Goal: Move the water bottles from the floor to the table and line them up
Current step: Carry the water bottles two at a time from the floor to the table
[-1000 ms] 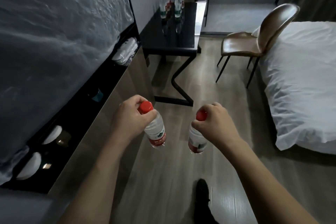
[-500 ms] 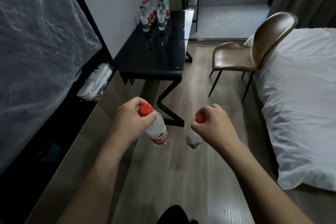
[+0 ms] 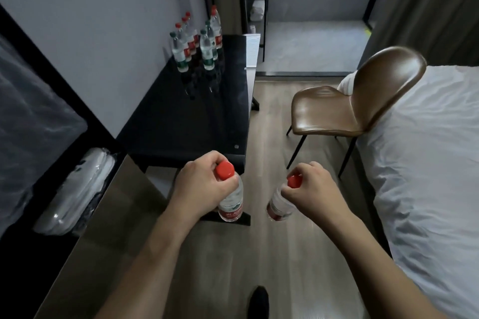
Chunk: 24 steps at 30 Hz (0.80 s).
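Two water bottles carried at once, both hanging by the neck above the wood floor (image 3: pixel 272 116). Left hand (image 3: pixel 204 186) curled tight round the neck of the left bottle (image 3: pixel 230 204), red cap poking up between thumb and fingers. Right hand (image 3: pixel 311 189) pinching the right bottle (image 3: pixel 278 206) just under its cap, body tilted inward and dangling.

Likely trouble: a neck grip leaves each bottle free to swing, so a slip or a knock against the table's near edge (image 3: pixel 197 159) at 12 o'clock seems the main risk, more so on the right, where the hold looks lighter. Another hazard waits at the far end: the standing row of bottles (image 3: pixel 199 41) at 11 o'clock, packed close beside the wall, probably easy to topple like skittles if a new bottle lands carelessly among them.

Room to move: black table (image 3: pixel 186 116) bare along its near stretch, plenty of landing space short of the row. Clear floor lane straight ahead at 12 to 1 o'clock, pinched between the table's right edge and the brown chair (image 3: pixel 350 109) at 1 o'clock. Bed (image 3: pixel 427 163) closing off 3 o'clock; low cabinet top (image 3: pixel 103 215) running along 9 o'clock. Shoe (image 3: pixel 258 300) at 6 o'clock.
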Motion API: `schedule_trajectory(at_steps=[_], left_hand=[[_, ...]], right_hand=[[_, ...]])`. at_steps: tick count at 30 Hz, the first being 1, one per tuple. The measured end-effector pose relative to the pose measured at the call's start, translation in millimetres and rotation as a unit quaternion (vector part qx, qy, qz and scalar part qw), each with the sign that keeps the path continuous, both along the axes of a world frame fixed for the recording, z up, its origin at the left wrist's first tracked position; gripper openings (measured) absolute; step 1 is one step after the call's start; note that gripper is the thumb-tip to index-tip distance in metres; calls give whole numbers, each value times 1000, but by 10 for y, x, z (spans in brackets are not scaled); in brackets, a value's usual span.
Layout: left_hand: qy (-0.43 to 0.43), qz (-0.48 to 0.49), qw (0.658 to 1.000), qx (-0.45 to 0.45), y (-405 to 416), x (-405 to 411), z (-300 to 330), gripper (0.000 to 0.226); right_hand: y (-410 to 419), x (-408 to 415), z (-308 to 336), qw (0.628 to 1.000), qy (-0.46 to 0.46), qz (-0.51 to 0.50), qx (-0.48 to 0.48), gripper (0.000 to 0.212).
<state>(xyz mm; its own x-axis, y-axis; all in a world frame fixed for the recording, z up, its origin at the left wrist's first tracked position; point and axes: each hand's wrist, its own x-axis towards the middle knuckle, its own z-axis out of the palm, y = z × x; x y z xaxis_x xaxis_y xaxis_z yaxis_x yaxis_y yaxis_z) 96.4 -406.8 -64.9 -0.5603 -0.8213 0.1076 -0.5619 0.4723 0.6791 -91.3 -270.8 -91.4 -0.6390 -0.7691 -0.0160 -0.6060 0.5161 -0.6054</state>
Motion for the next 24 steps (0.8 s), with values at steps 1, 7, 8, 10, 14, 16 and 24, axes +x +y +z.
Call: schedule_trajectory(at_steps=[1,7,8,10,14,16,24], left_hand=[[-1,-3,1000,-1,-162,-149,16,26],[6,-7,1000,-6,-979,-944,81,23],[11,-5,1000,-5,-1109,-1078,68,21],[15,-6,1000,-2,-1374,-1353,29,18],[15,-2,1000,2,-1907,-1969,-77,16],[9,2,1000,5,-2167,-2311,-103,16],[10,35,999,-8,-3221,-3506,96,18]], right_hand=[[-147,-130,19,1000,3,-4,-7,17],[-884,-907,116,1000,6,-20,-17,17],[-998,-1044,110,1000,4,-19,-14,17],[-1248,-1322,81,1000,-1,-12,-7,18],[-1825,-1951,-1,1000,-2,14,11,17],[-2144,-2307,-7,1000,1,27,8,16],[-3449,-3584,222,998,9,68,-14,19]])
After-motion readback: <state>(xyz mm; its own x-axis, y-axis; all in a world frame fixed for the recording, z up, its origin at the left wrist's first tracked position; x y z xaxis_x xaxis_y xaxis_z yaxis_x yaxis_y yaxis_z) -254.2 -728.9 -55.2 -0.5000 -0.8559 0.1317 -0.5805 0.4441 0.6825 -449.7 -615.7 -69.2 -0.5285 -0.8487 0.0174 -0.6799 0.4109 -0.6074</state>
